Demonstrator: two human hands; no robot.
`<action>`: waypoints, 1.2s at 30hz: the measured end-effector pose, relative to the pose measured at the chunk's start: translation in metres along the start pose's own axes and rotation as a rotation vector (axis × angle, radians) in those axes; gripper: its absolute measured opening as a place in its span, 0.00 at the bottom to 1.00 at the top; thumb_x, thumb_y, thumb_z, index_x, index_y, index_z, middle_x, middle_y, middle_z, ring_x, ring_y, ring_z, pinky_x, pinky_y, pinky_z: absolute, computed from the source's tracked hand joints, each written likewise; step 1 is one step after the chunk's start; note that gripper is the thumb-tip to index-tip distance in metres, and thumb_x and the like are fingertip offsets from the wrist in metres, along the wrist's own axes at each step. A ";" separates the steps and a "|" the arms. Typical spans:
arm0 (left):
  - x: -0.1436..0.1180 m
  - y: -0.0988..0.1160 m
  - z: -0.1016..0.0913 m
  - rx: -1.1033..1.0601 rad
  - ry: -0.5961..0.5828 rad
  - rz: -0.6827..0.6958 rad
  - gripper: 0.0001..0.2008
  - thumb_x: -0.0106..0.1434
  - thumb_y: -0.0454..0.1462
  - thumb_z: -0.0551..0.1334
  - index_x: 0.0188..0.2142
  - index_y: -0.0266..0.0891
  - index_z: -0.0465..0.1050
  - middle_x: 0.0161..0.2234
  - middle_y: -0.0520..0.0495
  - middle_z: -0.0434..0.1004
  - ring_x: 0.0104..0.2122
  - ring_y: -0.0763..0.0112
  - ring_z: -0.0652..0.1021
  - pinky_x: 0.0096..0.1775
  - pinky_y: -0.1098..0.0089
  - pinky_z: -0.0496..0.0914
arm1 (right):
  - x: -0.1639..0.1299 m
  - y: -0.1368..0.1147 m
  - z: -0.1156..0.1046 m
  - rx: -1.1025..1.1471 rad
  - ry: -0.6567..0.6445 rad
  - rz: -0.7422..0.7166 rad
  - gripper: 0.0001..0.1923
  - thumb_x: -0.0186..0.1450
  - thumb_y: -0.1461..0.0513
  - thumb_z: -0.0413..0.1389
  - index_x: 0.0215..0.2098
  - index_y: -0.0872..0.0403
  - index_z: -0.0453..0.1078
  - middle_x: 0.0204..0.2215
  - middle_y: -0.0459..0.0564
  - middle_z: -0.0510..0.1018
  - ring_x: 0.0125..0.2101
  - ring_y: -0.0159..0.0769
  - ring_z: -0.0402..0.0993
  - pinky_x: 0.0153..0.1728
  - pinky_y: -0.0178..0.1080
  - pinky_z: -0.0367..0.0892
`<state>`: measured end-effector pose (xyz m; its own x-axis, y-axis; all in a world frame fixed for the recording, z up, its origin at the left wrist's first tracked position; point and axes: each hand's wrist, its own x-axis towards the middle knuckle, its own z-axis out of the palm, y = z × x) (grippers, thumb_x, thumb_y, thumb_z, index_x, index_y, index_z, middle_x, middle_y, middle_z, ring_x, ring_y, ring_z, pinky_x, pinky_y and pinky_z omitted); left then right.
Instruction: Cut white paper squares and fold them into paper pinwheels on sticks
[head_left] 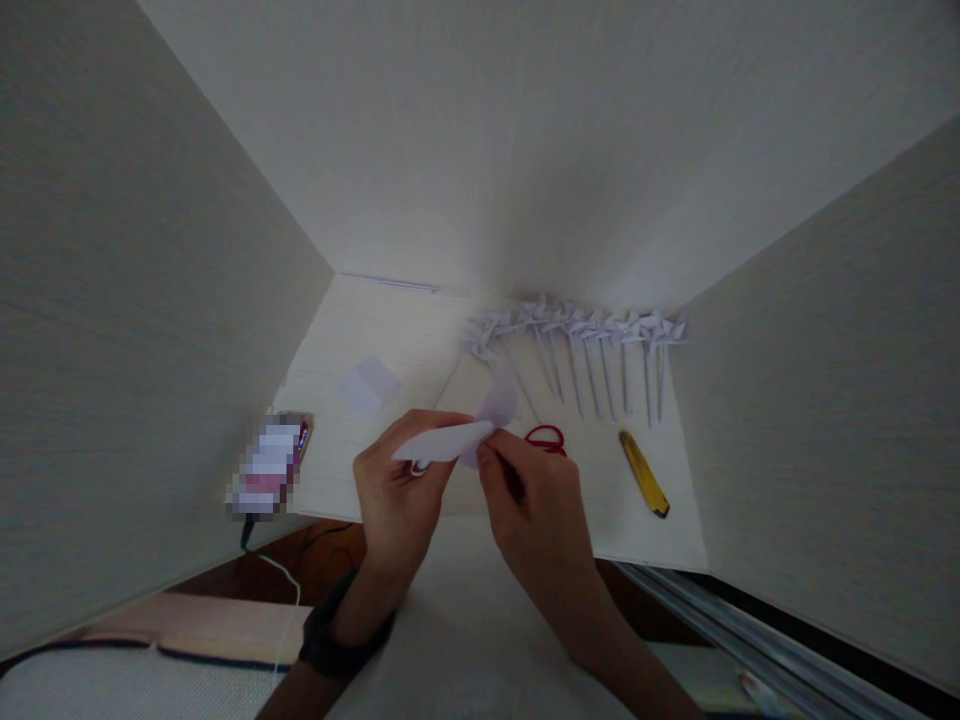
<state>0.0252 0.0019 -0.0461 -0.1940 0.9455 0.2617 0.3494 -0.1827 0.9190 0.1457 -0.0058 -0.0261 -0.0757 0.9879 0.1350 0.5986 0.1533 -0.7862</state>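
Both hands hold one piece of white paper [457, 438] just above the near edge of the white desk [420, 340]. My left hand [397, 490] pinches its left, folded end. My right hand [536, 510] pinches the right side, where a curved flap [501, 400] of the paper rises. A dark band is on my left wrist [337, 635].
A row of several white paper pinwheels on sticks [585, 345] lies at the back of the desk. Red-handled scissors [546, 438] peek out behind my right hand. A yellow utility knife [643, 474] lies to the right, a small paper scrap [369, 385] and a phone [271, 468] on a cable to the left. White partition walls enclose the desk.
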 end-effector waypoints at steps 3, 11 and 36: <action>-0.001 -0.002 -0.002 0.020 -0.033 0.051 0.05 0.57 0.31 0.66 0.32 0.42 0.79 0.30 0.53 0.80 0.31 0.72 0.77 0.34 0.74 0.71 | -0.003 0.001 -0.001 -0.023 0.003 -0.022 0.12 0.64 0.66 0.47 0.25 0.56 0.69 0.17 0.45 0.73 0.17 0.29 0.65 0.22 0.33 0.52; -0.003 -0.008 -0.004 -0.014 0.000 0.114 0.06 0.57 0.30 0.66 0.32 0.43 0.79 0.31 0.52 0.80 0.32 0.70 0.78 0.35 0.72 0.71 | -0.006 0.001 -0.003 -0.081 0.021 -0.065 0.11 0.63 0.67 0.48 0.25 0.56 0.68 0.17 0.46 0.74 0.18 0.30 0.67 0.22 0.33 0.53; -0.016 0.002 -0.004 0.154 0.050 0.398 0.09 0.58 0.28 0.61 0.33 0.41 0.79 0.31 0.49 0.82 0.30 0.67 0.79 0.34 0.69 0.73 | -0.017 -0.012 0.001 0.108 0.123 0.055 0.11 0.58 0.70 0.47 0.22 0.54 0.66 0.14 0.43 0.70 0.15 0.28 0.60 0.19 0.32 0.49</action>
<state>0.0257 -0.0148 -0.0476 -0.0593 0.7944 0.6045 0.5381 -0.4846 0.6896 0.1389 -0.0243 -0.0200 0.0567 0.9859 0.1573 0.5093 0.1069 -0.8539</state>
